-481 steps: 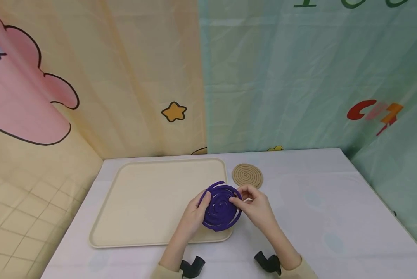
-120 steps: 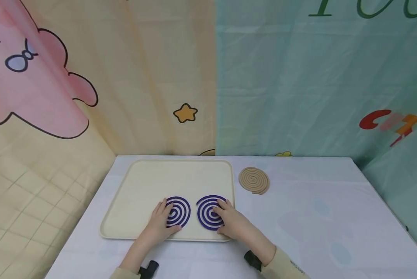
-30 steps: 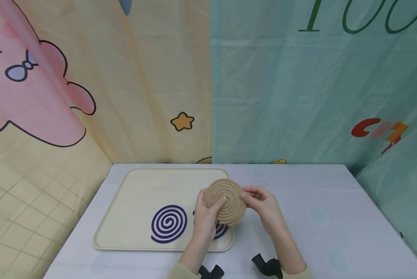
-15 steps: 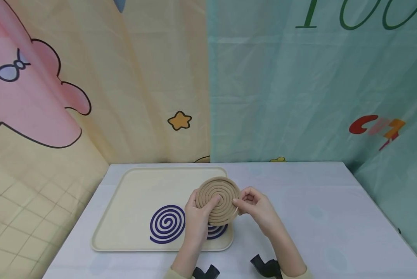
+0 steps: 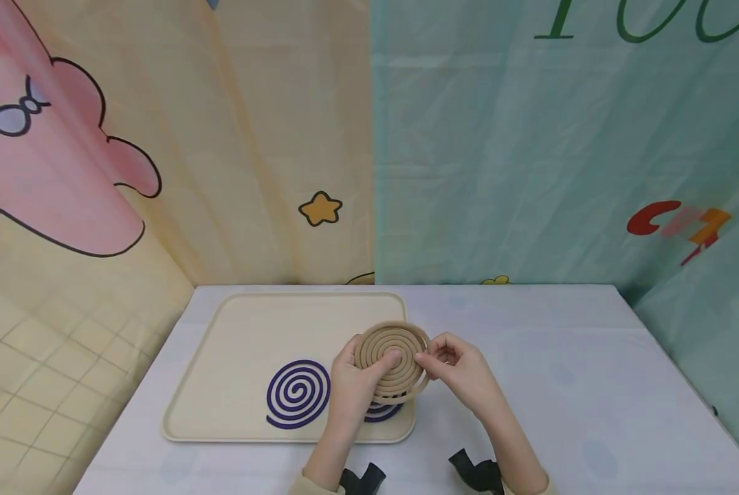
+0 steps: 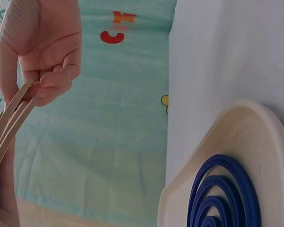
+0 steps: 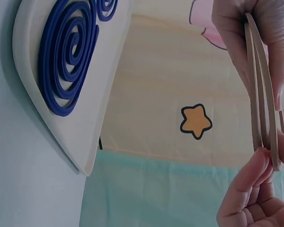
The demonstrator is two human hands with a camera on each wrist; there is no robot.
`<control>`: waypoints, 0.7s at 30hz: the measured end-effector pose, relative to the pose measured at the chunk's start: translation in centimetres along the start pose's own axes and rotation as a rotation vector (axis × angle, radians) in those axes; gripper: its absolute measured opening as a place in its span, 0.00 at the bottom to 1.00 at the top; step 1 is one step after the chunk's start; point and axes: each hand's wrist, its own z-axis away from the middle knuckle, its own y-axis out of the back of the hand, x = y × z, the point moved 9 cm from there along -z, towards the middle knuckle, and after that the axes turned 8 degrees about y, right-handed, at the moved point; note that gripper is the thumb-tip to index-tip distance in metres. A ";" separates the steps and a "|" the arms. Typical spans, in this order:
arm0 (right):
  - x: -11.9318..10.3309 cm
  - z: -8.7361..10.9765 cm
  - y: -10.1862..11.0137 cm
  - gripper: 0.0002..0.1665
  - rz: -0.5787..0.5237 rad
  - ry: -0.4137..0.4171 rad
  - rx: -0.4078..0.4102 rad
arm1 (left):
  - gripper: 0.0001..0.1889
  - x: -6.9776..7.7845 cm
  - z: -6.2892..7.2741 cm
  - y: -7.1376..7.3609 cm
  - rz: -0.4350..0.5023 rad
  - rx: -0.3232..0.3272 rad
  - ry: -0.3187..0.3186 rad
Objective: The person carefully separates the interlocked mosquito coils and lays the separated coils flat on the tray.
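Note:
A tan mosquito coil (image 5: 384, 335) is held up over the tray's right end, between both hands. My left hand (image 5: 349, 386) grips its left side, thumb across its face. With thumb and fingertips, my right hand (image 5: 460, 372) pinches the coil's right edge. An outer ring stands apart from the rest along the lower right, and from the side in the right wrist view the tan strips (image 7: 259, 90) show gaps between them. Two dark purple mosquito coils lie flat below: the left one (image 5: 297, 393) in full view, the right one (image 5: 383, 414) partly hidden by hand and coil.
The cream tray (image 5: 233, 357) with a raised rim lies on the left and middle of a white-covered table (image 5: 530, 385). Printed cloth curtains (image 5: 499, 158) hang behind and on both sides. Black wrist mounts (image 5: 364, 479) sit at both wrists.
Earlier a nested purple coil was in the hands; later two lay apart on the tray. The tan coil has left the table for the hands, and its outer ring has just loosened.

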 end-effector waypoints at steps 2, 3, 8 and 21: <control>-0.2 -0.1 0.5 0.12 0.053 0.018 0.035 | 0.20 -0.1 0.0 -0.5 -0.098 -0.060 0.003; -0.4 -0.1 0.7 0.11 0.075 0.028 0.046 | 0.20 -0.1 0.0 -0.8 -0.140 -0.091 0.009; -1.0 -0.1 1.2 0.09 0.114 0.076 0.072 | 0.22 0.2 0.1 -1.3 -0.242 -0.149 0.002; -1.4 0.5 0.0 0.13 -0.214 0.054 -0.003 | 0.25 0.9 1.1 0.4 0.210 0.074 -0.040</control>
